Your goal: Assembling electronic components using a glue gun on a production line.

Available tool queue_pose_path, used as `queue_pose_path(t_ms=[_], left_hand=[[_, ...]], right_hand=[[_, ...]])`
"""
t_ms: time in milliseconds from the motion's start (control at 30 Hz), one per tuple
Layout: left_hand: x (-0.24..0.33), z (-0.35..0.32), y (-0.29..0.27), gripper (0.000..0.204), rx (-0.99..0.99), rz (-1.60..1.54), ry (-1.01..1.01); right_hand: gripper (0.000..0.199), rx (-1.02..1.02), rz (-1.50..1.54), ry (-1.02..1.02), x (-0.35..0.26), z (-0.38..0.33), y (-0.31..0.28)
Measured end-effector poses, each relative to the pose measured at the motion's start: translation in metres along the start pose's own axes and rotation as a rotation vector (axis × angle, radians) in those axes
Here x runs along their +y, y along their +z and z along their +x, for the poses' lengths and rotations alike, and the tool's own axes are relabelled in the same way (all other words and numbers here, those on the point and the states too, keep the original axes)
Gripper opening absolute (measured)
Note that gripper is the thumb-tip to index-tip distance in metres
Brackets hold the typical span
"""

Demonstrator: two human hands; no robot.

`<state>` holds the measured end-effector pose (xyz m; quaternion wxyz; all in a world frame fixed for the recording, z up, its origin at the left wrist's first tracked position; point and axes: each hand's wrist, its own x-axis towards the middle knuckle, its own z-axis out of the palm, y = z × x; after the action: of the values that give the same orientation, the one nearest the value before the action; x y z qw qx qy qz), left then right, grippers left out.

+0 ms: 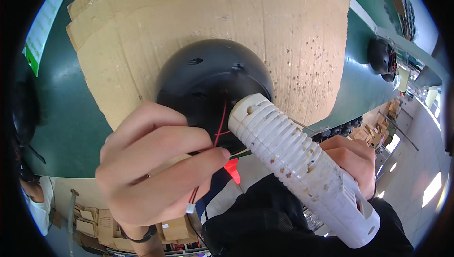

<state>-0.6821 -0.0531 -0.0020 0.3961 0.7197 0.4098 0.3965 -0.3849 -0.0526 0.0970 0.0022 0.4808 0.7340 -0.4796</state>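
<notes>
A glossy black rounded shell (208, 67) rests on the cardboard, with a small slot and holes in its surface. Thin red wires (221, 122) come out of its near side. Between the thumb and fingers of my left hand (161, 167) these wires are pinched; a small white connector (190, 208) dangles below. My right hand (352, 162) is wrapped round a white, stained hot glue gun (288, 157) with a ribbed front. Its front end is right by the shell's near right side; the nozzle is hidden.
Flattened cardboard (302, 30) covers part of the green table (61, 129). More black shells (380, 58) stand at the right, and a dark rounded thing (23, 112) sits far left. A green-and-white sheet (45, 25) lies at upper left. Cardboard boxes (106, 228) are below.
</notes>
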Motion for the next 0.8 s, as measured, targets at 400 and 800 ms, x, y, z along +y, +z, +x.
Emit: queue_pose_path(t_ms=[400, 800], left_hand=[[0.053, -0.035, 0.019, 0.027, 0.062, 0.273, -0.176], [0.053, -0.015, 0.071, 0.016, 0.123, 0.244, -0.168]], right_hand=[[0.029, 0.054, 0.039, -0.033, -0.01, 0.0, -0.003], [0.031, 0.093, 0.052, 0.178, -0.021, -0.007, -0.02]])
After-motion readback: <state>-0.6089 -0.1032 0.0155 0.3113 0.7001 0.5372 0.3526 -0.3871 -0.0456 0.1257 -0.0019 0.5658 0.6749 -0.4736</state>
